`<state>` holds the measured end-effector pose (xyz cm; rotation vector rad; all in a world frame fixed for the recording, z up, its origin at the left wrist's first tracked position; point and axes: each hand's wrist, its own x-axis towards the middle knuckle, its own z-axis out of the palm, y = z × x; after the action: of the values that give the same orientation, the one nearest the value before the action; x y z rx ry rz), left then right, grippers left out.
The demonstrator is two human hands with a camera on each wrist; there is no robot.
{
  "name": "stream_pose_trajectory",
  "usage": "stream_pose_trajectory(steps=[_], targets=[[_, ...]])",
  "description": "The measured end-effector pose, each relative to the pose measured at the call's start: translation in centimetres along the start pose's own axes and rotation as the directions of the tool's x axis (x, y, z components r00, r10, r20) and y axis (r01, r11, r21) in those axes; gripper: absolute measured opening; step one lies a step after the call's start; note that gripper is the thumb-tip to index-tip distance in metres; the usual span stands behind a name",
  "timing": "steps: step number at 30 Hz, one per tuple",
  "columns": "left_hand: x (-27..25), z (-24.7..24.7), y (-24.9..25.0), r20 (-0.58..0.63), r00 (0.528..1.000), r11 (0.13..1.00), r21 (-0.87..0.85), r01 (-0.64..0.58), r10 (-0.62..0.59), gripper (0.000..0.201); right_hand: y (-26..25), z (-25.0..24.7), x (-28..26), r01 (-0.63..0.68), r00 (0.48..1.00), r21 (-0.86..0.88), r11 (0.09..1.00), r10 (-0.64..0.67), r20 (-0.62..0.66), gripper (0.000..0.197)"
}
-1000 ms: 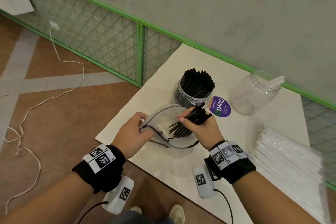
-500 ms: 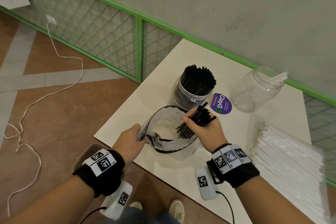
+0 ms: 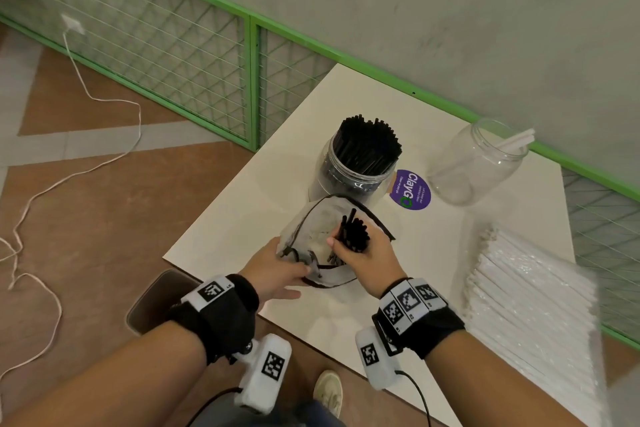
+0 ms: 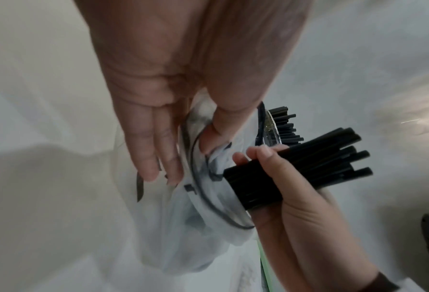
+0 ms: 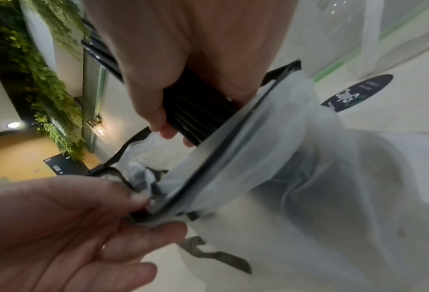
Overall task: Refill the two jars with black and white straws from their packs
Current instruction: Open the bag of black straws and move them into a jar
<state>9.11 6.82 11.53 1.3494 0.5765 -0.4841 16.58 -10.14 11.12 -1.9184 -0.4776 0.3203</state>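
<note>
Right hand (image 3: 369,260) fingers curl around a bundle of thin black plastic straws (image 3: 353,231) pointing up-away from the clear plastic pack (image 3: 313,222), whose rim the left hand (image 3: 273,267) pinches.

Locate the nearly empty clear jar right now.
In the head view, the clear jar stands at the table's far right, beside the purple sticker, holding a few white straws.

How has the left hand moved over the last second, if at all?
Yes. The left hand, pinching the pack at its mouth, has drawn back from the black-straw jar toward the near edge of the table.
</note>
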Motion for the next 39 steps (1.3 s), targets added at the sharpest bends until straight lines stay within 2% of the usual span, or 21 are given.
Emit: stream_pose_trajectory(steps=[1,3,7,10,12,15,17,20,23,28,31,35,39], targets=[[0.1,0.1,0.0,-0.011,1.000,1.000,-0.002,-0.021,0.021,0.038,0.2,-0.2,0.1,-0.010,1.000,-0.013,1.000,0.010,0.012,0.009],[0.3,0.2,0.1,-0.049,0.998,0.998,-0.040,-0.049,0.047,0.033,0.4,-0.6,0.3,-0.045,0.998,-0.021,0.999,0.045,0.033,0.010],[0.3,0.1,0.3,-0.083,0.993,0.992,-0.090,-0.087,0.079,0.041,0.5,-1.3,0.8,-0.073,0.989,-0.079,0.994,0.082,0.120,0.007],[0.1,0.0,0.9,-0.097,0.990,0.981,-0.150,-0.119,0.105,0.043,0.2,-1.6,1.1,-0.098,0.981,-0.097,0.990,0.113,0.160,0.020],[-0.1,-0.1,1.3,-0.080,0.989,0.974,-0.179,-0.135,0.122,0.045,0.1,-1.5,1.2,-0.068,0.978,-0.157,0.985,0.097,0.185,0.026],[-0.3,0.1,1.7,-0.055,0.985,0.964,-0.204,-0.171,0.163,0.047,0.2,-0.9,1.5,-0.034,0.976,-0.261,0.965,0.089,0.201,0.020],[-0.3,0.2,2.0,-0.046,0.982,0.954,-0.236,-0.187,0.181,0.048,0.3,-0.6,1.6,-0.023,0.975,-0.325,0.945,0.093,0.201,0.025],[-0.6,0.3,2.3,-0.014,0.979,0.939,-0.283,-0.197,0.201,0.049,0.2,-0.5,1.5,-0.007,0.981,-0.361,0.933,0.077,0.181,0.025],[-0.8,0.4,2.4,-0.005,0.979,0.919,-0.343,-0.195,0.206,0.046,-0.1,-0.5,1.3,0.063,0.988,-0.407,0.911,0.000,0.153,0.021],[-0.8,0.5,2.8,-0.053,0.979,0.915,-0.349,-0.205,0.199,0.042,-0.3,-0.3,1.3,0.123,0.984,-0.409,0.904,-0.057,0.170,0.021],[-0.7,0.3,3.0,-0.106,0.976,0.924,-0.315,-0.216,0.192,0.043,-0.7,-0.8,1.6,0.083,0.994,-0.345,0.935,-0.054,0.094,0.026],[-0.3,-0.5,2.6,-0.177,0.969,0.933,-0.287,-0.217,0.170,0.045,-2.1,-1.1,1.8,-0.002,1.000,-0.032,0.999,0.001,-0.001,0.026],[0.0,-1.0,2.6,-0.280,0.949,0.932,-0.283,-0.225,0.144,0.036,-3.9,-1.7,1.7,0.042,0.992,0.147,0.988,-0.024,-0.121,0.021]])
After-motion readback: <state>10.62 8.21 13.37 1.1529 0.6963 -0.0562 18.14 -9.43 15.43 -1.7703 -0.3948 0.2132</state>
